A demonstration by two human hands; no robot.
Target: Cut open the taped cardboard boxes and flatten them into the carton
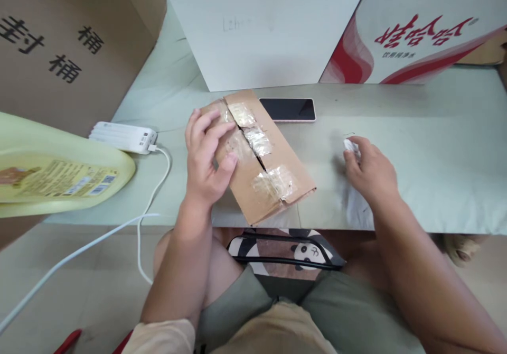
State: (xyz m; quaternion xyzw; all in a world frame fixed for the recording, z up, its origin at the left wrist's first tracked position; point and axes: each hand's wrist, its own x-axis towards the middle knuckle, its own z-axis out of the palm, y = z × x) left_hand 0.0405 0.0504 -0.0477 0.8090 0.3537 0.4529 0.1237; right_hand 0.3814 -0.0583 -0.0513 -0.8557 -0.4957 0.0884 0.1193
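Note:
A brown cardboard box [273, 153] lies at an angle on the table, its near corner at the front edge. Several strips of shiny clear tape cross the dark slit along its top. My left hand [208, 156] grips its left side, with bent fingers and thumb over the top. To the right, apart from the box, my right hand [370, 166] pinches a crumpled white tissue-like piece [358, 206], which hangs down below the fingers towards the table edge. Part of that piece is hidden by the hand.
Behind the box lies a phone [291, 109], before a large white box [269, 31]. A red-and-white carton [420, 37] stands at back right. On the left are a big brown carton [79, 42], a yellow bottle [63, 169] and a white power bank [122, 137] with a cable [160, 179].

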